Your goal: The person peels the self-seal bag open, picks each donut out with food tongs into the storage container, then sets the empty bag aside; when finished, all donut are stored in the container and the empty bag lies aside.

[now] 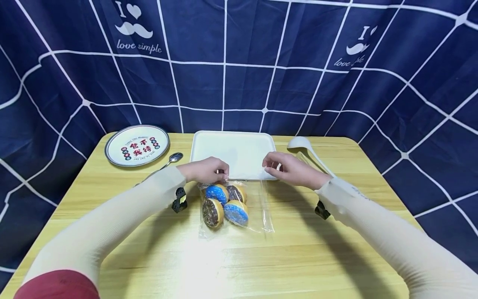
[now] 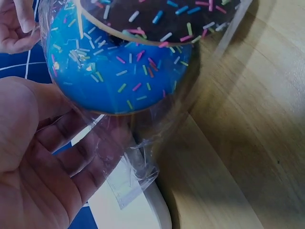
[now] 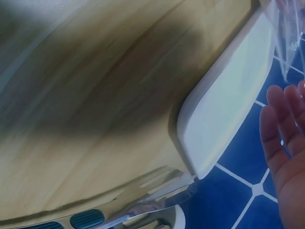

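Note:
A clear plastic bag (image 1: 255, 207) holds two blue-iced donuts (image 1: 236, 213) and two dark-iced donuts (image 1: 213, 212), all with sprinkles. My left hand (image 1: 209, 169) grips the bag's upper left part, its fingers curled by the plastic. At the upper right edge of the bag, my right hand (image 1: 289, 168) pinches the film between thumb and forefinger. Its other fingers (image 3: 281, 124) are loosely bent in the right wrist view. Close up in the left wrist view, a blue-iced donut (image 2: 119, 78) lies against the film. Just behind the bag is a white tray (image 1: 233, 151).
On the left lie a round plate (image 1: 137, 145) with red characters and a metal spoon (image 1: 175, 157), partly hidden by the left forearm. A white ladle (image 1: 300, 143) is to the right of the tray. A dark blue curtain (image 1: 246, 87) hangs behind the wooden table (image 1: 298, 257).

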`<action>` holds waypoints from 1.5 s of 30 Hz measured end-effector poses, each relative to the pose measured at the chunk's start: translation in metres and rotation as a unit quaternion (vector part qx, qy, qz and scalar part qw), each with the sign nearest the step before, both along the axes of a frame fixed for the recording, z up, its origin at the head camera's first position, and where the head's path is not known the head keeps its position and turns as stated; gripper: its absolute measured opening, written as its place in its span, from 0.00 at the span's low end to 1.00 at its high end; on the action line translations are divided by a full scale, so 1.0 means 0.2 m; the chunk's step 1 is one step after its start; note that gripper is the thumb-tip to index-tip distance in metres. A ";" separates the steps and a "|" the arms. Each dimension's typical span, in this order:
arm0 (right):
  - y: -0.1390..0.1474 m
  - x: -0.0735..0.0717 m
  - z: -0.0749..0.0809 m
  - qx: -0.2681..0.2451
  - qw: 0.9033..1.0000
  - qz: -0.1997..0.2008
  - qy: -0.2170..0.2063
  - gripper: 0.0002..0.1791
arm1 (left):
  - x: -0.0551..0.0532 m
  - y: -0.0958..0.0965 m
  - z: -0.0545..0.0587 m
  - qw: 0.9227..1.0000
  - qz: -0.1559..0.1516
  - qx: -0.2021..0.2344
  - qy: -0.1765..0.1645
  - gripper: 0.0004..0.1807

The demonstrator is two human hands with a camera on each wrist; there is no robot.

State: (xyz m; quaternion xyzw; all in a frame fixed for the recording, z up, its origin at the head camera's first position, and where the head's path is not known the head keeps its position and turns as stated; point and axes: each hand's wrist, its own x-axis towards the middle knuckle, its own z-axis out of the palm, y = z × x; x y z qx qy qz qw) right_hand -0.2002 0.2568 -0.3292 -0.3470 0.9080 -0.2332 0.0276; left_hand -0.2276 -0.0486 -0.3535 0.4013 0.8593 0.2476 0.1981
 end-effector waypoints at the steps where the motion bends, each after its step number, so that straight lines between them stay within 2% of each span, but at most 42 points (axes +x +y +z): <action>1: -0.01 0.00 0.00 0.001 1.000 -0.008 -0.002 0.04 | 0.00 0.00 0.00 1.000 0.000 0.000 0.003 0.11; 4: -0.03 0.02 0.02 0.013 0.999 -0.040 0.002 0.05 | 0.00 0.00 0.00 1.000 0.002 0.000 0.011 0.10; 8: -0.07 0.05 0.02 0.048 0.995 -0.091 0.001 0.18 | 0.00 0.01 0.00 1.000 0.006 -0.001 0.010 0.10; 11: -0.12 0.09 0.02 0.081 0.990 -0.120 -0.004 0.25 | 0.00 0.01 0.00 1.000 0.006 0.000 0.010 0.11; 18: -0.20 0.15 -0.01 0.142 0.978 -0.154 0.003 0.24 | 0.01 0.01 0.00 1.000 0.005 0.007 0.019 0.11; 22: -0.21 0.15 0.00 0.152 0.977 -0.150 0.013 0.21 | 0.01 0.01 0.01 1.000 0.001 0.010 0.020 0.11; 30: -0.15 0.14 0.01 0.090 0.986 -0.130 -0.049 0.20 | 0.02 0.00 0.00 1.000 -0.008 0.016 0.013 0.10; 39: -0.05 0.13 0.00 0.072 0.991 -0.089 -0.063 0.18 | 0.02 -0.01 -0.01 0.999 -0.008 0.025 0.023 0.10; 45: -0.03 0.13 -0.01 0.042 0.993 -0.078 -0.073 0.18 | 0.01 -0.01 -0.03 0.999 0.001 0.031 0.024 0.11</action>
